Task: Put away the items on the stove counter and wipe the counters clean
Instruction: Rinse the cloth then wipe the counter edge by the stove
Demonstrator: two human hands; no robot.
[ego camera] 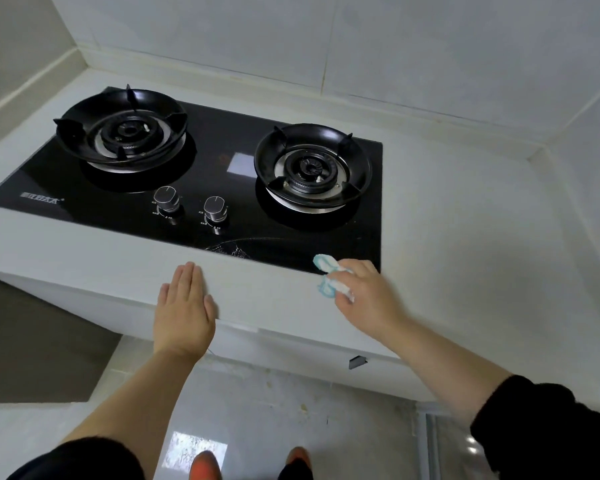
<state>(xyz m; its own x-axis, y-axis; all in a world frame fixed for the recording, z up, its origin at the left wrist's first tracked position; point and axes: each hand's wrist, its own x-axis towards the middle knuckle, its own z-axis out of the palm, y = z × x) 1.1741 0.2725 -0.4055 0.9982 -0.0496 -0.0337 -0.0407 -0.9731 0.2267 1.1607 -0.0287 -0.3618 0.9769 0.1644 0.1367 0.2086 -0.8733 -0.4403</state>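
White stove counter [465, 237] running left to right under a tiled wall [395, 46], with a corner at far right. Set into it, a black glass cooktop [219, 140] with two burners: left burner [122, 129] at far left, right burner [312, 168] nearer and right of centre, each ringed by a black pan support. Between them, toward the near edge, left knob [167, 199] and right knob [215, 207], round, metal, side by side. Small label [42, 203] at the glass's near left corner, text unreadable. Pale smears [236, 249] on the glass just near of the knobs, close to the front edge.

Flat on the counter's near lip, left hand [184, 306]: palm down, fingers straight and together, thumb out to the right, holding nothing. Position near of the knobs, well left of the other hand.

At the cooktop's near right corner, right hand [364, 292]: fingers curled down over a cloth [328, 277], gripping it against the surface. Cloth white with light-blue edging, bunched; one loop poking out to the far left of the fingers onto the black glass, the rest on the white counter just off the glass edge.

Both forearms bare, black sleeves [548, 427] beginning near the elbows. Below the counter: pale glossy floor tile [291, 410], stained near the cabinet base; dark brown patch of floor [32, 341] to the left; orange shoe tips [205, 464] at the bottom edge. Small dark bracket [357, 362] on the counter's front face, under the right forearm.
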